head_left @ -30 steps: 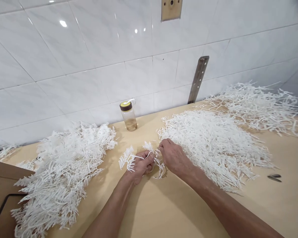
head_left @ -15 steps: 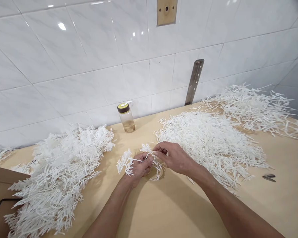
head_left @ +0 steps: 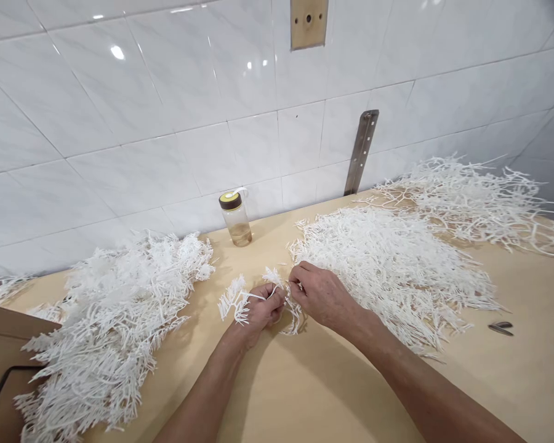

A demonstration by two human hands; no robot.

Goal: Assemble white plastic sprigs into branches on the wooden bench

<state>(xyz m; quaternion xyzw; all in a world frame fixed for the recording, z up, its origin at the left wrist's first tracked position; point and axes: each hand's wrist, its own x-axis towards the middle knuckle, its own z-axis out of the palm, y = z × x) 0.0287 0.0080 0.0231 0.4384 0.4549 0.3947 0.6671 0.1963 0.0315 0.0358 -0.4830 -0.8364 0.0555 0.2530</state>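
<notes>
A big pile of white twigs (head_left: 111,326) lies on the left of the table (head_left: 314,387). The left hand (head_left: 261,307) is curled tight around a small white sprig (head_left: 240,298). The right hand (head_left: 321,295) pinches the same sprig with bent fingers. A bottle (head_left: 236,218) stands behind. More white twigs (head_left: 388,271) lie on the right.

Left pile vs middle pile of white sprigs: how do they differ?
The left pile is fluffy and heaped, with bushy fronds; the middle pile lies flatter, its thin strands roughly aligned. The right hand rests at the middle pile's edge; the left pile lies apart from both hands. Both are white plastic on the wooden table.
</notes>
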